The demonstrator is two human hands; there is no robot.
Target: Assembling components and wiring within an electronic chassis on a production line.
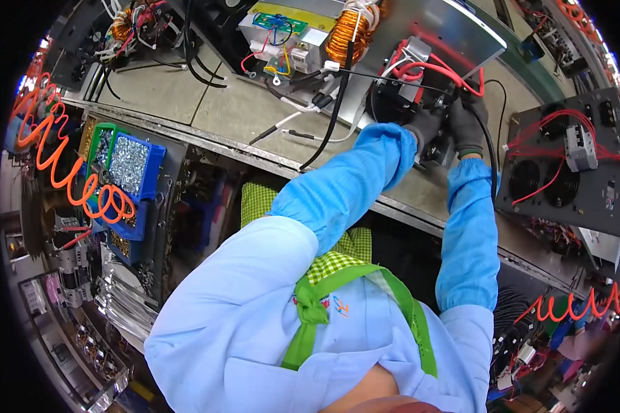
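Note:
Both my hands wear dark grey gloves and work close together at the front corner of a metal-plated electrical unit (455, 24). My left hand (426, 127) is closed beside a black component, its fingertips partly hidden; what it grips I cannot make out. My right hand (470, 125) is closed around a black cable (492, 155) near its end, the rest looping down past my wrist. Thick red wires (448, 67) arch just beyond the fingers. On the same unit are a copper-wound coil (350, 36) and a green circuit board (280, 25). Loose black and white leads (317, 103) hang toward me.
A black panel with fans (565, 158) and red wires lies on the right. At left, blue bins (136, 165) hold small metal fasteners, beside a coiled orange air hose (69, 172). The bench's metal edge (213, 141) runs in front of me. Another wired unit (124, 31) sits far left.

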